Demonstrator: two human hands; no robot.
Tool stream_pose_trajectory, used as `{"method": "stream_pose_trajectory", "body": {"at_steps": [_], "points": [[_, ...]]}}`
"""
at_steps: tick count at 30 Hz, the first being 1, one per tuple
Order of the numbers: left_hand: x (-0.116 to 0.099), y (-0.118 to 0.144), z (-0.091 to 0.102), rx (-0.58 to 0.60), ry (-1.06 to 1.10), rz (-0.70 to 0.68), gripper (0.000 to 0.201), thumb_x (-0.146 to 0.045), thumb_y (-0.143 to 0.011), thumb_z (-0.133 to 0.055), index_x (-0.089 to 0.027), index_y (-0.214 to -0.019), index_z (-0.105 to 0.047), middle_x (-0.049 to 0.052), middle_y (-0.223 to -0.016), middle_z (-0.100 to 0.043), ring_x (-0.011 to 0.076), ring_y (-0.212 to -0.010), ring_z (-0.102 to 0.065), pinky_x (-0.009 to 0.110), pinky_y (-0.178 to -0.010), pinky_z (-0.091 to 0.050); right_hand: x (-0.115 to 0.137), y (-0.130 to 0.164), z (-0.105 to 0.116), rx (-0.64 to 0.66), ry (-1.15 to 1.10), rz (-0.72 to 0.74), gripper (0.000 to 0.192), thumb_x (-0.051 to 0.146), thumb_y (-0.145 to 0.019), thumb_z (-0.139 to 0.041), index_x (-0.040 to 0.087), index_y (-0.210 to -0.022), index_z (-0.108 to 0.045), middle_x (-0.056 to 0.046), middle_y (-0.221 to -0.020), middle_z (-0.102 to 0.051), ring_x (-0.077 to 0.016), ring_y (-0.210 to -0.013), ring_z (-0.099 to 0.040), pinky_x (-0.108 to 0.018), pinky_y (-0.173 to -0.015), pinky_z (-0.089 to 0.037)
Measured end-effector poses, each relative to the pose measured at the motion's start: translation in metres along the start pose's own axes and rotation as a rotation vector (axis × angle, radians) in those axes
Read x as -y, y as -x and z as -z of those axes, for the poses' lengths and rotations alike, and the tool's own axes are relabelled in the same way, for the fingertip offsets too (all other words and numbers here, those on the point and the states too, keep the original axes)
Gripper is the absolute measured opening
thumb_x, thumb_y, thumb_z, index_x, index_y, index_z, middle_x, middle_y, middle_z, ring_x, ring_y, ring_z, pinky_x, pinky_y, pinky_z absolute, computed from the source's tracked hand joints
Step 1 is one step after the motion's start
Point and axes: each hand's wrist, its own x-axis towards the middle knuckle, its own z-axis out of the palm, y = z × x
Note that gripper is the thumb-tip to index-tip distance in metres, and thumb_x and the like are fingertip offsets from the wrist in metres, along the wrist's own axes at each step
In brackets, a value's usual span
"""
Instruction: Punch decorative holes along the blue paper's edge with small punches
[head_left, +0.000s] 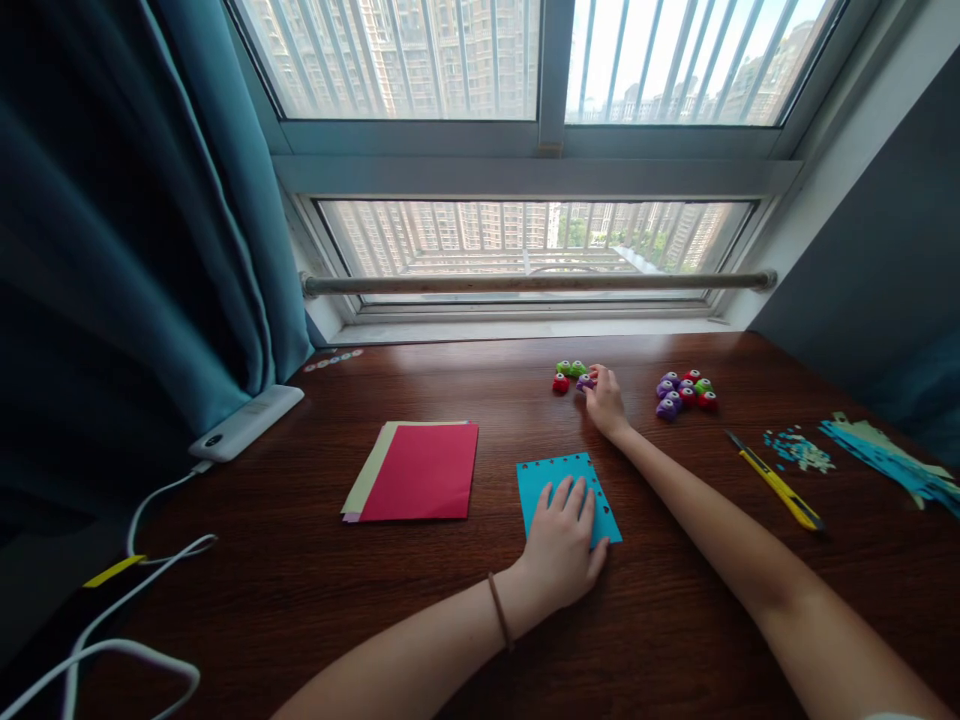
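Observation:
My left hand (564,540) lies flat with fingers spread on a blue sheet of paper (534,485). Small dark holes run along that sheet's top and side edges; its lower part is hidden under the hand. Farther off, my right hand (606,402) has its fingers closed on a small purple craft punch (584,382). Beside it stand two green punches (570,368) and a red punch (560,383). To the right of that hand is a cluster of several purple, red and green punches (685,391).
A red sheet (427,472) tops a paper stack at left. On the right lie a yellow utility knife (784,490), blue and pale paper bits (801,449) and paper strips (892,460). A white power strip (247,422) with a cable sits by the curtain (225,250).

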Motion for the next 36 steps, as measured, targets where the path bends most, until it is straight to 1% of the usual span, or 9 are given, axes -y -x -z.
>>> {"method": "stream_pose_trajectory", "body": {"at_steps": [2,5,8,11,13,15,26,32,36], "points": [[0.001,-0.001,0.000,-0.006,0.017,0.008,0.056,-0.048,-0.087,-0.044,-0.016,-0.133,-0.041,0.011,-0.139,-0.040,0.0300,-0.127,-0.034,0.049,-0.104,-0.027,0.003,0.014,0.016,-0.014,-0.085,-0.014,0.032,0.018,-0.079,-0.049,0.016,-0.111,-0.045,-0.012,-0.100,-0.053,-0.0233,-0.089,-0.055,-0.041,-0.082,-0.047],[0.004,-0.004,0.002,-0.001,0.052,0.015,0.062,-0.050,-0.081,-0.054,-0.017,-0.132,-0.042,0.009,-0.136,-0.044,0.0284,-0.123,-0.039,0.046,-0.102,-0.032,0.010,0.045,0.045,0.011,-0.198,-0.040,0.032,0.026,-0.082,-0.051,0.017,-0.112,-0.045,-0.011,-0.101,-0.055,-0.0208,-0.087,-0.059,-0.037,-0.077,-0.052],[0.008,-0.008,0.005,0.002,0.072,0.020,0.068,-0.052,-0.075,-0.063,-0.017,-0.130,-0.044,0.007,-0.133,-0.048,0.0272,-0.119,-0.043,0.043,-0.100,-0.036,0.015,0.083,0.075,0.102,-0.318,-0.082,0.032,0.031,-0.084,-0.053,0.019,-0.113,-0.046,-0.010,-0.102,-0.059,-0.0204,-0.093,-0.061,-0.036,-0.082,-0.052],[0.009,-0.010,0.005,-0.005,0.075,0.043,0.073,-0.053,-0.071,-0.066,-0.016,-0.130,-0.044,0.007,-0.131,-0.049,0.0265,-0.118,-0.044,0.041,-0.100,-0.037,0.018,0.116,0.100,0.231,-0.505,-0.192,0.038,0.031,-0.083,-0.057,0.021,-0.117,-0.044,-0.008,-0.104,-0.060,-0.0211,-0.097,-0.061,-0.038,-0.086,-0.050],[0.009,-0.010,0.004,-0.010,0.065,0.051,0.073,-0.054,-0.071,-0.066,-0.014,-0.129,-0.045,0.008,-0.131,-0.049,0.0268,-0.117,-0.045,0.040,-0.101,-0.037,0.020,0.132,0.113,0.282,-0.523,-0.230,0.039,0.030,-0.082,-0.058,0.022,-0.118,-0.044,-0.008,-0.105,-0.059,-0.0214,-0.099,-0.060,-0.038,-0.088,-0.050],[0.009,-0.010,0.002,-0.016,0.045,0.048,0.071,-0.054,-0.072,-0.065,-0.013,-0.128,-0.047,0.009,-0.131,-0.049,0.0276,-0.116,-0.046,0.041,-0.101,-0.037,0.023,0.142,0.122,0.309,-0.473,-0.231,0.040,0.028,-0.081,-0.059,0.023,-0.118,-0.045,-0.007,-0.106,-0.059,-0.0209,-0.097,-0.060,-0.038,-0.088,-0.050],[0.005,-0.013,0.000,-0.005,-0.111,-0.013,0.059,-0.049,-0.080,-0.058,-0.007,-0.122,-0.053,0.014,-0.124,-0.054,0.0301,-0.113,-0.049,0.041,-0.097,-0.041,0.043,0.145,0.140,0.401,-0.287,-0.101,0.045,0.015,-0.076,-0.058,0.024,-0.118,-0.045,-0.002,-0.095,-0.063,-0.0177,-0.088,-0.061,-0.034,-0.083,-0.050],[0.005,-0.013,0.000,-0.006,-0.153,-0.033,0.055,-0.049,-0.084,-0.053,-0.009,-0.121,-0.054,0.014,-0.124,-0.055,0.0301,-0.113,-0.050,0.042,-0.096,-0.042,0.044,0.152,0.139,0.452,-0.263,-0.108,0.045,0.015,-0.076,-0.056,0.025,-0.118,-0.044,-0.003,-0.095,-0.062,-0.0190,-0.087,-0.061,-0.035,-0.080,-0.051],[0.004,-0.013,0.002,0.007,-0.166,-0.036,0.056,-0.049,-0.085,-0.051,-0.007,-0.122,-0.053,0.014,-0.125,-0.054,0.0298,-0.113,-0.050,0.041,-0.095,-0.043,0.044,0.152,0.137,0.444,-0.271,-0.111,0.044,0.016,-0.077,-0.057,0.025,-0.118,-0.045,-0.003,-0.094,-0.062,-0.0199,-0.087,-0.061,-0.035,-0.078,-0.052]]}}
